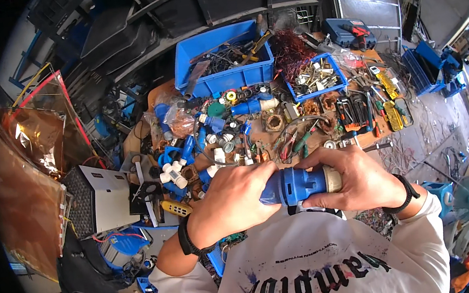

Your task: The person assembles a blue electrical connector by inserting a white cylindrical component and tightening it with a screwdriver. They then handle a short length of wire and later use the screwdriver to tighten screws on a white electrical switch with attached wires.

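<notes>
Close in front of my chest, both hands hold a blue cylindrical industrial plug with a cream-coloured end at its right. My left hand is wrapped round its left end, hiding much of it. The fingers and thumb of my right hand grip the cream end. Beyond my hands, a similar blue plug with a cream end lies on the cluttered wooden table. White pipe-like fittings lie past my left hand, and pliers with red and green handles lie past the plug.
At the table's back stands a large blue bin of cables and tools. Right of it are a blue tray of metal parts and a heap of reddish wire. A yellow tool case lies at the right; a white metal box stands left.
</notes>
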### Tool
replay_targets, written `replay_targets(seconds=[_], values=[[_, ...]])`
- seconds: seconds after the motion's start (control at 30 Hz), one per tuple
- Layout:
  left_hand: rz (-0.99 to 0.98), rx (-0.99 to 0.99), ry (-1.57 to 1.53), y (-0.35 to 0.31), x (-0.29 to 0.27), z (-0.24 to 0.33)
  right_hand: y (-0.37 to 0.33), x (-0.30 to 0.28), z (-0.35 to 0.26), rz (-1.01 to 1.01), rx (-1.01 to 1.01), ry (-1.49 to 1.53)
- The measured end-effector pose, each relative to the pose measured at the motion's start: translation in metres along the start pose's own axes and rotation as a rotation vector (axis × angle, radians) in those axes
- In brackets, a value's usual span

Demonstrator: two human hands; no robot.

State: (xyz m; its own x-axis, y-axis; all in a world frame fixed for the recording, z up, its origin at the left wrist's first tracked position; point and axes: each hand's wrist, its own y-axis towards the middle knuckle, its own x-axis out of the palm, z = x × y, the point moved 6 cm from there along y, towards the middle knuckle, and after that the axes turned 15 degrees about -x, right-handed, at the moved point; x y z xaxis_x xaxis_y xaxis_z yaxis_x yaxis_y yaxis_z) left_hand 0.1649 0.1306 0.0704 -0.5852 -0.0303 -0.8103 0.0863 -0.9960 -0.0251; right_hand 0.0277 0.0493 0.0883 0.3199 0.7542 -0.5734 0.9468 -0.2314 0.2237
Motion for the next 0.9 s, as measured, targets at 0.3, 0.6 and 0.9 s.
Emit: replay_targets(seconds=[0.3,0.6,0.9], values=[[0.029,0.059,0.047,0.005,0.004,0.004,0.0,0.001,-0.001,-0.03,-0.032,-0.063],[0.421,0.161,0.213,-0.002,-0.01,0.004,0.011,-0.004,-0.004,0.062,-0.147,-0.139],[0.537,0.26,0.038,-0.014,-0.02,0.001,0.003,-0.003,-0.004,0.204,-0.366,-0.226]])
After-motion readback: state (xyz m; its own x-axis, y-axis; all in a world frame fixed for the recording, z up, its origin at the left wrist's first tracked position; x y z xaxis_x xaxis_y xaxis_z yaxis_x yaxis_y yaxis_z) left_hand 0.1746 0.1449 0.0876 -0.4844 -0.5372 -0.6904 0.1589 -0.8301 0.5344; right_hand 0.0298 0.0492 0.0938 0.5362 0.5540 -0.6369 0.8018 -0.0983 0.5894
